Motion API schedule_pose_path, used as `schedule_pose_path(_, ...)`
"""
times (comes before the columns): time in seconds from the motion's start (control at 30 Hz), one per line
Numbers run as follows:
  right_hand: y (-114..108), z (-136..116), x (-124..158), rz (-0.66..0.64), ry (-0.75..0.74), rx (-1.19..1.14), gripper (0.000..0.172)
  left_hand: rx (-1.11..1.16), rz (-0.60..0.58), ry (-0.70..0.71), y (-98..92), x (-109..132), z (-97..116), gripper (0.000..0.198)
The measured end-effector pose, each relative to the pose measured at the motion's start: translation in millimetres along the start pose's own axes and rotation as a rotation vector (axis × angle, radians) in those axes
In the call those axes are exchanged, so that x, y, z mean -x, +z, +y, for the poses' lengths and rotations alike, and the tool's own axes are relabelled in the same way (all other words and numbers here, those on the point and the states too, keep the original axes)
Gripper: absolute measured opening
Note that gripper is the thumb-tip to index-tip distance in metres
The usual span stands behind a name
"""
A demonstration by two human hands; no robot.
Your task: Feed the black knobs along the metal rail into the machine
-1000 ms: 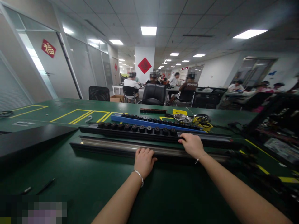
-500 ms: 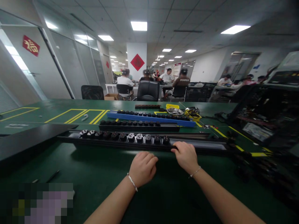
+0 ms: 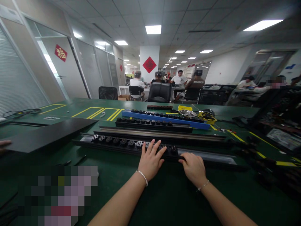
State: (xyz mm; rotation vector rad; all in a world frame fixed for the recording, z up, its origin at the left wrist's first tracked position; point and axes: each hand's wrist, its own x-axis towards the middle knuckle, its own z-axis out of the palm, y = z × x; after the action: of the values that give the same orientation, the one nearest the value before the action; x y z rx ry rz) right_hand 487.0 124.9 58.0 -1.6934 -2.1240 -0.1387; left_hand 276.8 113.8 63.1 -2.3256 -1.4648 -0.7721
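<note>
Seemingly positioning the near black channel [image 3: 105, 148], the left hand [image 3: 150, 160] spread loosely across its sockets [image 3: 131, 143], the right hand [image 3: 194, 166] gripped its near edge, and the next move called for level support.

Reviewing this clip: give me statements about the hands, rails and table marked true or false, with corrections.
1. The left hand is spread over the nearest black rail. True.
2. The right hand is well apart from that rail. False: it is curled on the rail's near edge.
3. A blue rail lies farther away. True.
4. The table is white. False: green, with yellow lines.
5. The nearest black rail carries a row of modules. True.
</note>
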Motion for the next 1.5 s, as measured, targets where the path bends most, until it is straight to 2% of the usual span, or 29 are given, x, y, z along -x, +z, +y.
schedule_pose_path(0.33,12.3,15.6,-4.4,-0.097,0.024,-0.021,0.016,0.021,-0.025,-0.029,11.4,-2.7,-6.1,0.049)
schedule_pose_path(0.4,13.9,16.2,-5.6,-0.110,0.026,-0.008,0.016,0.015,-0.030,0.019,12.9,-6.5,-5.5,0.050)
schedule_pose_path(0.53,12.3,14.4,-6.8,-0.128,0.009,0.026,0.015,0.022,-0.100,0.213,20.3,-18.7,2.6,0.051)
schedule_pose_path(0.67,7.1,10.2,-6.2,-0.148,0.009,0.024,0.018,0.009,-0.125,0.211,27.1,-26.1,10.6,0.044)
schedule_pose_path(0.8,4.2,5.9,-5.5,-0.136,0.013,0.018,0.029,0.007,-0.106,0.197,26.2,-26.4,10.0,0.043)
schedule_pose_path(1.0,2.9,-0.8,-6.0,-0.119,0.036,0.046,0.039,-0.014,-0.116,0.195,23.2,-26.0,0.1,0.031)
schedule_pose_path(1.1,1.2,-2.9,-6.9,-0.154,0.034,0.074,0.046,-0.041,-0.119,0.168,20.6,-22.5,-10.0,0.031)
schedule_pose_path(1.27,-1.2,-2.6,-8.5,-0.199,0.018,0.086,0.047,-0.058,-0.108,0.103,12.8,-13.6,-30.1,0.032)
schedule_pose_path(1.5,1.7,-20.7,-14.6,-0.070,0.135,0.029,0.056,-0.042,-0.098,0.062,10.7,-9.9,-40.1,0.034)
